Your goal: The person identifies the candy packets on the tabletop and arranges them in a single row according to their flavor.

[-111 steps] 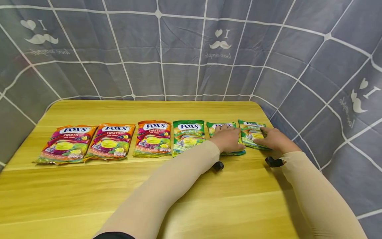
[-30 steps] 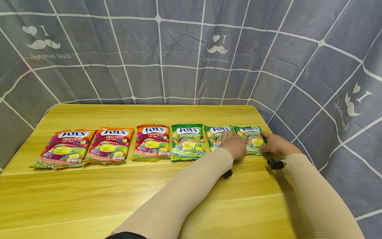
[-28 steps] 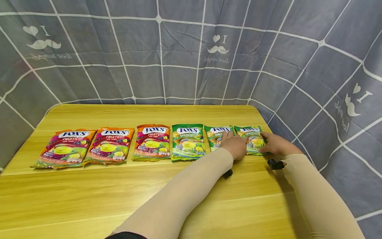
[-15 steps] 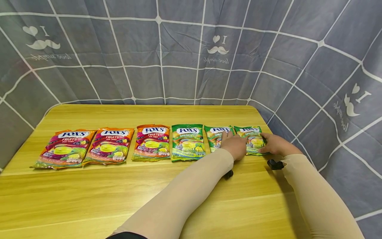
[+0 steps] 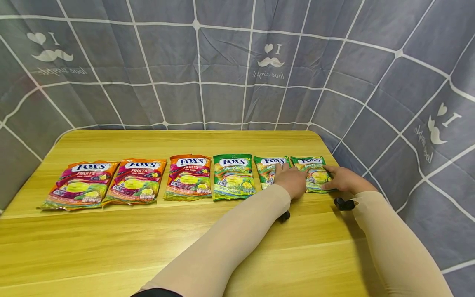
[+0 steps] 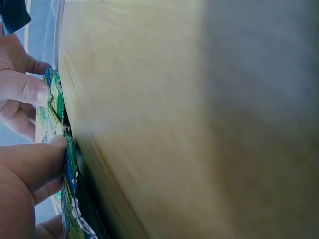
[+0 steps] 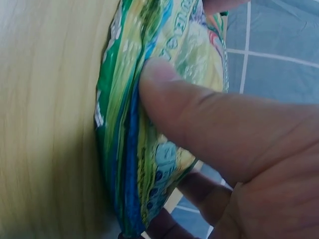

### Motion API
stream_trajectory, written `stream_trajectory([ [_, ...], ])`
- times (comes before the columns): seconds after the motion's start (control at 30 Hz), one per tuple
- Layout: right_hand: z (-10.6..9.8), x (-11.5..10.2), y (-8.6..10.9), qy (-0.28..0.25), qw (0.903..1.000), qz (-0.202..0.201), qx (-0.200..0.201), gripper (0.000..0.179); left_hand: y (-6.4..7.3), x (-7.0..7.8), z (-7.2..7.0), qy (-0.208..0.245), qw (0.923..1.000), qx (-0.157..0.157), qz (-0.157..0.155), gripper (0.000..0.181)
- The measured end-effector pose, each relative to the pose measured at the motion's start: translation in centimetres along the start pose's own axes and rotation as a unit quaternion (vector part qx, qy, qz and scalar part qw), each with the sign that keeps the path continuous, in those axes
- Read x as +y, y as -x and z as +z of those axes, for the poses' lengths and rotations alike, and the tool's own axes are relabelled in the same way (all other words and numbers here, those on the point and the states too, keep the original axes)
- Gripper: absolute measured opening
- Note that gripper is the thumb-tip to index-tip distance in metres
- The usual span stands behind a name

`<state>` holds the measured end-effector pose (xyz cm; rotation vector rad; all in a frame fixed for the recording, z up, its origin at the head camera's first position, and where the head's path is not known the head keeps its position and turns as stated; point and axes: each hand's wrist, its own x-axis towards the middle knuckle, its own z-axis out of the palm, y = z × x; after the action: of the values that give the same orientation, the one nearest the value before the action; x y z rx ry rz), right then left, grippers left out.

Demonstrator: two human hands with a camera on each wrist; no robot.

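Observation:
In the head view, my left hand (image 5: 292, 181) lies over a green FOX'S Spring Tea candy bag (image 5: 264, 169), second from the right, and covers much of its right half. Its thumb and fingers grip this bag in the left wrist view. My right hand (image 5: 346, 179) holds the rightmost green candy bag (image 5: 311, 167) by its right side. In the right wrist view, the thumb (image 7: 164, 92) presses on that bag's face while other fingers curl at its edge. Both bags lie flat on the table, edges close together or touching.
Left of my hands lie another green Spring Tea bag (image 5: 233, 177) and three orange-and-purple FOX'S Fruits bags, with one (image 5: 188, 177) nearest. All form a row on the wooden table (image 5: 111, 247). A grey gridded curtain (image 5: 222, 62) encloses the back and sides.
Since the earliest frame, my left hand has moved slightly right, and the rightmost bag has come left against its neighbour. Over the last second, hands and bags look still.

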<state>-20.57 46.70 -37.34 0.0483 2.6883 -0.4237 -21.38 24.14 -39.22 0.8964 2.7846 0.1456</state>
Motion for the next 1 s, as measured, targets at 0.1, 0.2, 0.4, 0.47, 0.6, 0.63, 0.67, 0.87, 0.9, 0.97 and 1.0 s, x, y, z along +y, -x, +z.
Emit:
stream_trajectory([
  [0.1, 0.0, 0.5, 0.1, -0.012, 0.9999, 0.001, -0.005, 0.101, 0.0, 0.0, 0.0, 0.002, 1.0000, -0.001, 0.001, 0.057],
  [0.2, 0.0, 0.9, 0.2, -0.026, 0.9996, 0.002, -0.010, 0.102, 0.0, 0.0, -0.1, 0.001, 1.0000, -0.001, 0.001, 0.057],
  [0.4, 0.0, 1.3, 0.1, -0.041, 0.9991, -0.004, -0.010, 0.103, 0.0, 0.0, 0.0, -0.007, 1.0000, 0.001, -0.001, 0.057],
  [0.47, 0.1, 1.3, 0.1, -0.040, 0.9992, -0.003, -0.008, 0.103, 0.0, 0.1, 0.0, -0.006, 1.0000, 0.000, -0.002, 0.057],
  [0.6, 0.2, 1.4, -0.1, -0.030, 0.9995, -0.001, -0.006, 0.101, -0.2, 0.1, 0.1, -0.007, 1.0000, 0.002, -0.003, 0.061],
  [0.63, 0.2, 1.4, -0.1, -0.030, 0.9995, 0.001, -0.005, 0.100, -0.4, 0.1, 0.2, -0.007, 1.0000, 0.002, -0.004, 0.063],
  [0.67, 0.2, 1.4, -0.1, -0.028, 0.9996, 0.001, -0.004, 0.100, -0.6, 0.1, 0.3, -0.004, 1.0000, 0.000, -0.004, 0.065],
  [0.87, 0.2, 1.2, -0.1, -0.026, 0.9997, 0.003, -0.001, 0.100, -1.6, -0.1, 0.8, 0.028, 0.9994, -0.018, -0.010, 0.073],
  [0.9, 0.2, 1.2, -0.1, -0.025, 0.9997, 0.003, -0.001, 0.099, -1.6, -0.1, 0.8, 0.038, 0.9991, -0.017, -0.012, 0.073],
  [0.97, 0.2, 1.2, -0.1, -0.021, 0.9998, 0.001, -0.001, 0.098, -1.6, -0.2, 0.8, 0.059, 0.9980, -0.014, -0.017, 0.073],
  [1.0, 0.2, 1.2, -0.1, -0.019, 0.9998, -0.001, -0.001, 0.098, -1.6, -0.3, 0.8, 0.069, 0.9973, -0.013, -0.020, 0.074],
])
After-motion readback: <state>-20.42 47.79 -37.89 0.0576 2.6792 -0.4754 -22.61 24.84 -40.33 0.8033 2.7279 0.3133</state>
